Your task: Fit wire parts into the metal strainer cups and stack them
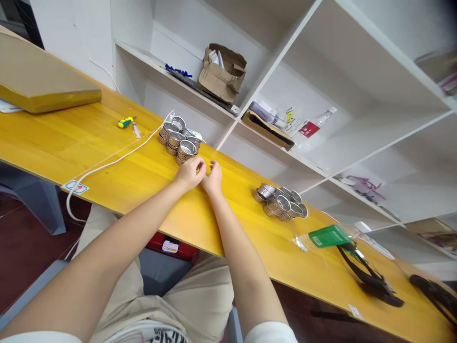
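Observation:
My left hand (pixel 192 172) is at the near edge of a cluster of perforated metal cups (pixel 176 139) on the yellow table, its fingers curled together; whether they hold anything small is hidden. Close beside it on the right, my right hand (pixel 213 177) has its fingers bent and partly apart, and nothing shows in them. The cups stand in stacks, touching one another. A second group of similar metal cups (pixel 280 202) sits farther right, with one cup lying tilted on top at its left end.
A screwdriver (pixel 125 122) and a white cable (pixel 117 160) lie left of the cups. A cardboard box (pixel 46 90) is at far left. Rightward are a bottle with a green label (pixel 330 236) and black straps (pixel 371 276). White shelves (pixel 285 40) rise behind the table.

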Tool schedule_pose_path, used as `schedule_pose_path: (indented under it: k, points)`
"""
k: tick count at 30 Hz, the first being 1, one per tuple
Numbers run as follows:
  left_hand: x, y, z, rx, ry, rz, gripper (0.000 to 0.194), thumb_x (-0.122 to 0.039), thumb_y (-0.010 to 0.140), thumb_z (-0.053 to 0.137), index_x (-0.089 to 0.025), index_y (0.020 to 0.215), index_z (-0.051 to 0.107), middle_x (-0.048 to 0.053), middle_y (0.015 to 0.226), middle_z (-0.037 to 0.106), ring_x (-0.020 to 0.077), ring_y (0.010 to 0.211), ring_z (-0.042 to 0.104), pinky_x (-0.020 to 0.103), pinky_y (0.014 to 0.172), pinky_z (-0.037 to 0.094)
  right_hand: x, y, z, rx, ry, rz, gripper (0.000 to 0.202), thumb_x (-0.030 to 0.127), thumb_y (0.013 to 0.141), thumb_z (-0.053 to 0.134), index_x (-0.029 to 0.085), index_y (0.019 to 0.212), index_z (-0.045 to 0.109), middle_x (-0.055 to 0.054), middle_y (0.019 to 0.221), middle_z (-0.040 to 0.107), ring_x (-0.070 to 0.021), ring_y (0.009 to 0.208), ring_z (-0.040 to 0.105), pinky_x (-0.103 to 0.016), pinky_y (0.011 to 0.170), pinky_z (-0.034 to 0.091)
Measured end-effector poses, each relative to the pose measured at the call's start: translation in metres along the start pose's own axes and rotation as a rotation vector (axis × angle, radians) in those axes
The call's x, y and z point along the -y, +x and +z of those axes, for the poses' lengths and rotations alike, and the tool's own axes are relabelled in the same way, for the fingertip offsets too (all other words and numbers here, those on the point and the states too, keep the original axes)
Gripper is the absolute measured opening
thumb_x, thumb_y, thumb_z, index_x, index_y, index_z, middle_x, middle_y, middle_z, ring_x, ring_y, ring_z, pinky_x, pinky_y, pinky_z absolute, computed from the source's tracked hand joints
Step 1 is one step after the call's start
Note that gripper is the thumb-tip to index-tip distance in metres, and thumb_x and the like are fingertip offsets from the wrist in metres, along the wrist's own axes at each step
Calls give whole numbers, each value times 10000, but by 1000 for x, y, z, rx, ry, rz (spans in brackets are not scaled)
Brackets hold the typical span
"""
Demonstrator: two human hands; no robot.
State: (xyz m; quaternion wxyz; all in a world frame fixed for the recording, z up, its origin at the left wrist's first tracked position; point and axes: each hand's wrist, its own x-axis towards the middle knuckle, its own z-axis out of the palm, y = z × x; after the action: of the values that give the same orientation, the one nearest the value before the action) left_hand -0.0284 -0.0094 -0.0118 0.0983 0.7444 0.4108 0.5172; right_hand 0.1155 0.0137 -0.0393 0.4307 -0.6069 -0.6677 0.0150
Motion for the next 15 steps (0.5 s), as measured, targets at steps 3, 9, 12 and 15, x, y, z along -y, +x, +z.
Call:
schedule_pose_path:
  k: [3, 9, 12, 15]
  points:
    - [9, -1, 6, 185, 157, -124, 242, -328, 958, 536, -175, 1126, 619, 154, 1173, 690, 313, 1143, 616, 451, 1019, 485, -39, -2, -61, -195, -177, 124, 540, 252, 882, 577, 109, 1394, 478, -219, 1332, 573, -301, 1258, 560, -481, 1142, 438]
    - [16, -5, 13, 466, 350, -111, 325, -393, 948, 539, -200, 1187, 646, 142, 1316, 651, 341, 1305, 531, 485, 1106, 420, -100, -15, -138, -310, -441, 311, 745, 172, 857, 535, 121, 1577, 351, -243, 1600, 374, -349, 1382, 515, -485, 1101, 489]
    - [15, -4, 12, 463, 370, -98, 283, -375, 940, 525, -206, 1111, 673, 137, 1262, 673, 337, 1252, 557, 486, 1076, 438, -110, -12, -147, -327, -490, 445, 808, 193, 864, 551, 132, 1627, 291, -254, 1633, 327, -338, 1262, 614, -448, 1010, 543]
    - [14, -3, 12, 455, 376, -78, 256, -356, 922, 533, -205, 1058, 689, 146, 1221, 688, 351, 1200, 577, 508, 1041, 456, -112, -9, -151, -305, -560, 494, 829, 213, 866, 578, 148, 1639, 286, -254, 1632, 321, -318, 1177, 664, -406, 940, 561]
